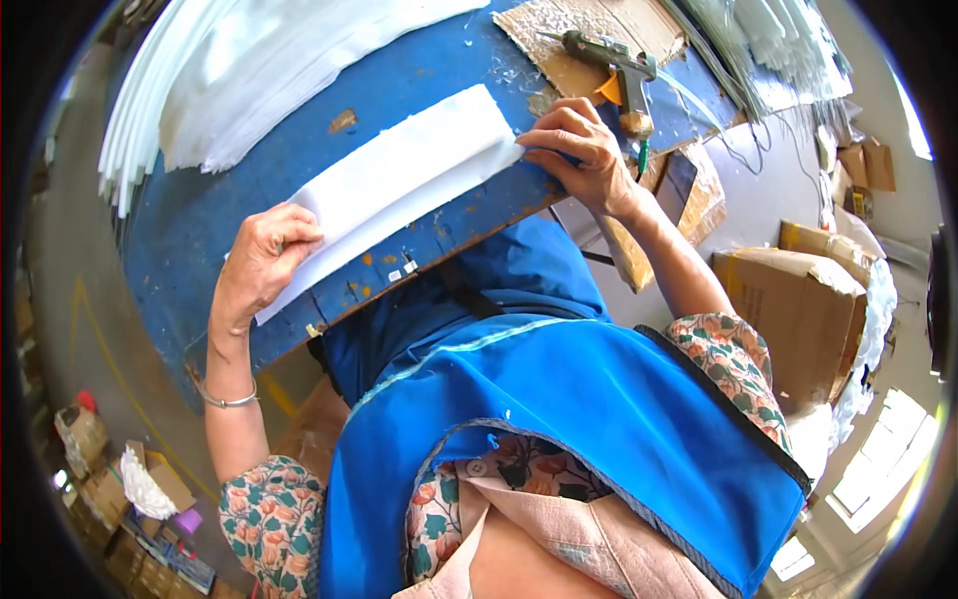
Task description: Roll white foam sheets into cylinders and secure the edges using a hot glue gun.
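— Foam strip, white and long, lies flat on the blue worktable, slanting along the table's near edge. How are the hands set on it?

— The left hand presses the strip's lower-left end, fingers curled over it and thumb on top, pinching that end. The right hand is at the strip's upper-right end, fingertips bent down onto the corner, gripping it lightly.

— How would you do this well?

— I would judge that even pressure at both ends keeps the strip straight; pulling it gently taut and pressing flat before letting go should avoid wrinkles or a crooked fold.

— What else is on the table?

— Just beyond the strip's right end, a glue gun rests on a cardboard sheet flecked with dried glue. Beyond the strip's far side lies a stack of white sheets. The blue paint is chipped and stained.

— And the room?

— Right of the strip, off the table, stand cardboard boxes; more small boxes sit on the floor below the strip's left end. Daylight comes through windows.
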